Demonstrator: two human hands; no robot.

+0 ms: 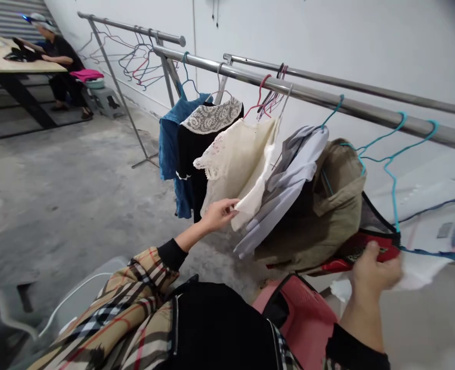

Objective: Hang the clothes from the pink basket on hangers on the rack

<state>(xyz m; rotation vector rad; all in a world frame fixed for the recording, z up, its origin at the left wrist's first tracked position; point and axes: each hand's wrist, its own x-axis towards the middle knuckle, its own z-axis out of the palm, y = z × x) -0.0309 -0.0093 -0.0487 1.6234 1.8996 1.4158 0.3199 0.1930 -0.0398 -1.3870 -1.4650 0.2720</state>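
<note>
My left hand (218,214) pinches the lower edge of a cream lace top (239,156) that hangs from a red hanger on the steel rail (250,78). My right hand (374,274) grips a red and black garment (360,245) low under the rail, beside a white cloth (431,234). Between the two hands hang a grey and white shirt (289,177) and an olive garment (329,205). Left of the cream top hang a black top with a lace collar (196,141) and a blue garment (169,141). Teal hangers (395,154) hang bare on the right.
A second rail (134,28) behind holds several bare wire hangers. A third rail (346,85) runs along the white wall. A pink stool (300,313) sits below my arms. At the far left a person (59,56) sits at a wooden table (7,59). The floor is bare concrete.
</note>
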